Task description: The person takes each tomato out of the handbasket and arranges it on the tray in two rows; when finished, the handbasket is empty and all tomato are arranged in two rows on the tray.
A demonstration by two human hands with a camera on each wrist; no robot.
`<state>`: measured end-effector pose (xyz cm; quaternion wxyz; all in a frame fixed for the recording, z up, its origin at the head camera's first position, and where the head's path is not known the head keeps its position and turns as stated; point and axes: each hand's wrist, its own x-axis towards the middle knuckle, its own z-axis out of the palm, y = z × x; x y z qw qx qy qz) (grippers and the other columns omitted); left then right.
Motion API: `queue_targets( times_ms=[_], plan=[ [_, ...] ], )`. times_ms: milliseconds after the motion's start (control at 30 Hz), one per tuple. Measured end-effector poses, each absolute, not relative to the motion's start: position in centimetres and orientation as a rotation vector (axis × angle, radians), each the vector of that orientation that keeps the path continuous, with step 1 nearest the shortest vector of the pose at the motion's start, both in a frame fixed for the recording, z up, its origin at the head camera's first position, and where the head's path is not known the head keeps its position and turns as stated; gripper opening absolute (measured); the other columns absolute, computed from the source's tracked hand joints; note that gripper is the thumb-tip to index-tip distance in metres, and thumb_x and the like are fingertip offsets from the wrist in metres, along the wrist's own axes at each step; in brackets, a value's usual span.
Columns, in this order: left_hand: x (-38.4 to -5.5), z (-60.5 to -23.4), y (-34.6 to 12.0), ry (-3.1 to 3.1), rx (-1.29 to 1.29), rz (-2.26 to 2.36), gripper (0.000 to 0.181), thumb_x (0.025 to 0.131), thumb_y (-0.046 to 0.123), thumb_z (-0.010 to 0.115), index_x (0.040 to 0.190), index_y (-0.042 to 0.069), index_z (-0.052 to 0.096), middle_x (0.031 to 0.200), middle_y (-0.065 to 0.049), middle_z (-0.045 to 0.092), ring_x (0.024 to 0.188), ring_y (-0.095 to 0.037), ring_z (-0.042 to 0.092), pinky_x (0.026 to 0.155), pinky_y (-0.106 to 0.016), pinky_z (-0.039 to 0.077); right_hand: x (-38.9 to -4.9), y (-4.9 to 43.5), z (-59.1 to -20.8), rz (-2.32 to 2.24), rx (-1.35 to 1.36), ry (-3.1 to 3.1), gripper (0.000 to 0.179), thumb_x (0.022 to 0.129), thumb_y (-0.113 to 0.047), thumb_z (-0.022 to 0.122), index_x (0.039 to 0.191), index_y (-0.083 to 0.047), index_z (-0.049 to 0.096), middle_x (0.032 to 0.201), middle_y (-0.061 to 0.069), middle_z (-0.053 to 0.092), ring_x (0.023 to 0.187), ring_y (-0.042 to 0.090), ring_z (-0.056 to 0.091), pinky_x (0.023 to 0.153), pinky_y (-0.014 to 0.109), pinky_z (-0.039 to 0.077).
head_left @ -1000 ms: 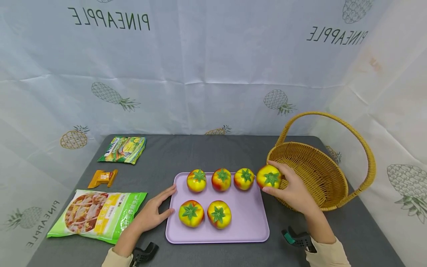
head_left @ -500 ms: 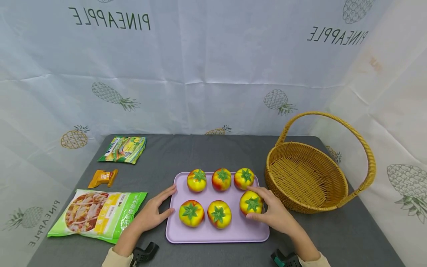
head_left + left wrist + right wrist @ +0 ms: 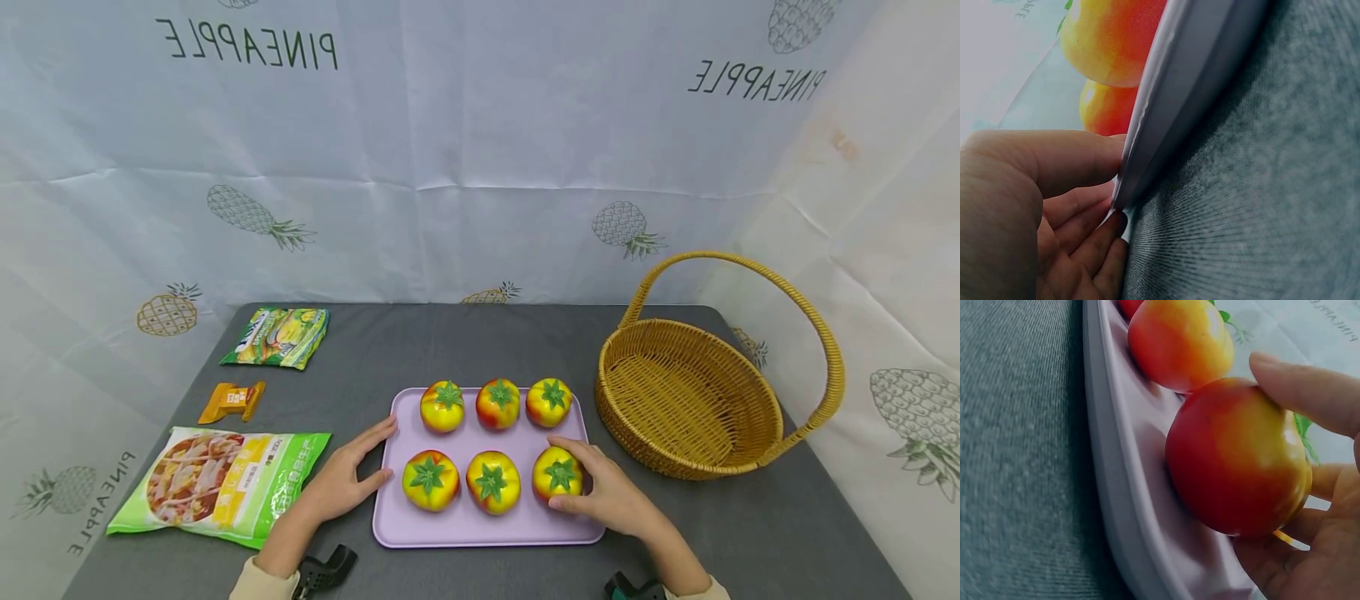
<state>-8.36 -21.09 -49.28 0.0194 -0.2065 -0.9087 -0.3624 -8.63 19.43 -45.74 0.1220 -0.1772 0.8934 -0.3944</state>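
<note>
A lilac tray bears two rows of red-and-yellow persimmons with green leafy tops. My right hand holds the front right persimmon between thumb and fingers, low over the tray. In the right wrist view, this persimmon shows its red-yellow side, with the thumb at its upper edge and the fingers behind it. Beside it sit the front middle persimmon and the front left persimmon. At the tray's left rim, my left hand rests with fingers extended; in the left wrist view its thumb touches the rim.
A wicker basket with a tall handle stands right of the tray, nothing in it. Along the left lie a green-and-white food bag, a small orange packet and a green-yellow packet. A pineapple-print curtain hangs behind.
My right hand has carried the persimmon from the basket's edge leftward and down to the tray's front right, completing two rows. The left hand has stayed at the rim.
</note>
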Motion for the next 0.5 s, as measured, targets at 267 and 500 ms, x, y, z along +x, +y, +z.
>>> queue_targets(
  times_ms=[267,500],
  plan=[
    [-8.34,-49.40,-21.11,-2.822,-0.633,-1.131,0.059,0.089,0.027,0.065,0.141,0.010,0.045,0.149,-0.005,0.041,0.134,-0.030,0.042,0.103,-0.051,0.037,-8.72,19.61,-46.00,-1.160,-0.599,2.587,0.074,0.080,-0.040,0.074,0.142,-0.017,0.041,0.138,0.008,0.049,0.111,0.016,0.051,0.092,0.037,0.045],
    [-8.35,-49.36,-21.09,-2.812,-0.642,-1.122,0.058,0.088,0.027,0.066,0.141,0.010,0.046,0.149,-0.005,0.041,0.134,-0.030,0.042,0.106,-0.042,0.037,-8.69,19.59,-45.93,-1.181,-0.606,2.562,0.076,0.080,-0.038,0.074,0.143,-0.016,0.038,0.137,0.007,0.048,0.108,0.015,0.052,0.090,0.033,0.045]
  ],
)
